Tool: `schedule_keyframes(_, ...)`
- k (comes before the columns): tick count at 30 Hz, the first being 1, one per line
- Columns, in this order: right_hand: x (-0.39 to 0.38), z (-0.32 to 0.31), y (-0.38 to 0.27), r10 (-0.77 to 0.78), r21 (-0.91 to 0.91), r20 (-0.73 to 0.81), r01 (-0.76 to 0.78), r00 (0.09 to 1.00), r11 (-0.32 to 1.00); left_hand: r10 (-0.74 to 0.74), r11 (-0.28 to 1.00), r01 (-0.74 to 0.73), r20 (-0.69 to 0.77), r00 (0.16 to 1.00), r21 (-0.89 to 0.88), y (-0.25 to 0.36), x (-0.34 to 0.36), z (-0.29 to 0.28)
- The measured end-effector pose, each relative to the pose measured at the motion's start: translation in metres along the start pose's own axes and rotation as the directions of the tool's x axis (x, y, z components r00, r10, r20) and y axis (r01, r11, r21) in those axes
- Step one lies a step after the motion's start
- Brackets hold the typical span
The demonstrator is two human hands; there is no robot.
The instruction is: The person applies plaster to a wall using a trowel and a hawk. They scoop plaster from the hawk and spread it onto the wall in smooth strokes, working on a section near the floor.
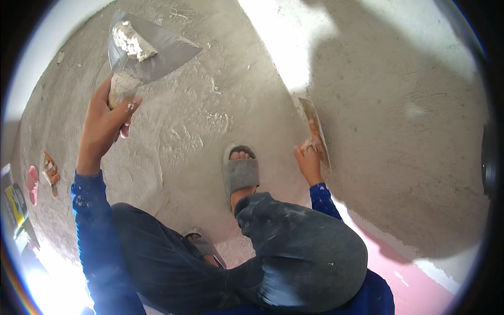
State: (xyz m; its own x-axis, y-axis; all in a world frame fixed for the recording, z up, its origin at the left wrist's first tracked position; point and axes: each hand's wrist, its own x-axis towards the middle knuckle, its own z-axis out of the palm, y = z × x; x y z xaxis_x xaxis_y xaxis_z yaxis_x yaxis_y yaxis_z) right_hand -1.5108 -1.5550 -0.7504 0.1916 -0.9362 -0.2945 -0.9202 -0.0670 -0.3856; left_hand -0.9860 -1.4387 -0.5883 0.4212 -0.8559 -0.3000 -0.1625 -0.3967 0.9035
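Observation:
Held out at the upper left, my left hand is closed round the plaster-caked handle of a broad triangular putty knife. A lump of whitish plaster sits on its grey blade. My right hand is closed on the handle of a flat plastering trowel. That trowel stands edge-on to me, its blade along the grey plastered wall close to where the wall meets the floor. Part of the right hand's grip is hidden by the trowel and the fingers themselves.
Rough grey floor with dried plaster crumbs spreads round my slippered foot. A brown-handled tool and a pink slipper lie far left. A yellow-and-dark package is beyond them. Pink surface shows at lower right.

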Motion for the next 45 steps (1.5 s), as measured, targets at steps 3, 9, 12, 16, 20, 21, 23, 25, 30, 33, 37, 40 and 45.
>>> schedule_keyframes(3,0.041,0.018,-0.014,-0.126,-0.105,-0.061,0.119,0.99,0.987,0.034,0.999,-0.034,-0.012,0.999,0.009,0.0,0.001,0.001)
schedule_keyframes(9,0.053,0.028,-0.027,-0.034,-0.053,-0.254,0.021,0.967,0.998,-0.007,1.0,0.007,0.014,1.0,0.019,-0.003,0.004,-0.002)
schedule_keyframes(12,0.039,0.023,-0.026,0.022,0.027,-0.191,-0.017,0.981,0.999,-0.025,0.999,0.025,0.006,1.0,0.026,-0.003,0.006,-0.002)
schedule_keyframes(16,0.037,0.019,-0.025,-0.073,-0.121,-0.099,0.061,0.992,0.991,0.01,1.0,-0.01,0.009,1.0,-0.001,-0.001,0.006,0.001)
schedule_keyframes(20,0.048,0.027,-0.027,-0.12,-0.148,-0.157,0.097,0.98,0.984,0.055,0.998,-0.055,0.029,0.998,0.016,-0.004,0.004,0.001)
schedule_keyframes(21,0.05,0.028,-0.029,-0.083,-0.142,-0.21,0.053,0.974,0.988,0.031,0.999,-0.031,0.028,0.999,0.02,-0.004,0.004,0.0)
schedule_keyframes(23,0.049,0.021,-0.032,-0.07,-0.07,-0.258,0.054,0.964,0.996,0.08,0.997,-0.08,0.037,0.996,-0.009,-0.003,0.004,0.001)
schedule_keyframes(25,0.036,0.006,-0.038,-0.068,-0.005,-0.269,0.069,0.961,0.998,0.044,0.998,-0.043,0.037,0.998,-0.047,0.003,0.002,0.004)
schedule_keyframes(30,-0.016,-0.081,-0.07,-0.076,0.116,-0.189,0.099,0.979,0.988,0.087,0.982,-0.08,0.037,0.995,-0.17,0.04,0.0,0.016)
schedule_keyframes(33,-0.05,-0.123,-0.093,-0.147,0.265,-0.111,0.171,0.983,0.949,0.13,0.986,-0.115,0.118,0.985,-0.124,0.068,-0.004,-0.001)
schedule_keyframes(37,-0.047,-0.126,-0.104,-0.077,0.423,0.291,-0.055,0.954,0.904,0.222,0.975,-0.219,0.14,0.965,-0.038,0.094,-0.015,-0.034)
schedule_keyframes(40,-0.012,-0.072,-0.088,-0.052,0.186,0.266,0.002,0.962,0.983,0.291,0.95,-0.304,0.146,0.946,0.076,0.09,-0.027,-0.071)
schedule_keyframes(45,0.064,0.019,-0.052,-0.213,0.037,0.055,0.212,0.975,0.977,0.072,0.953,-0.021,-0.159,0.985,0.303,0.035,-0.088,-0.164)
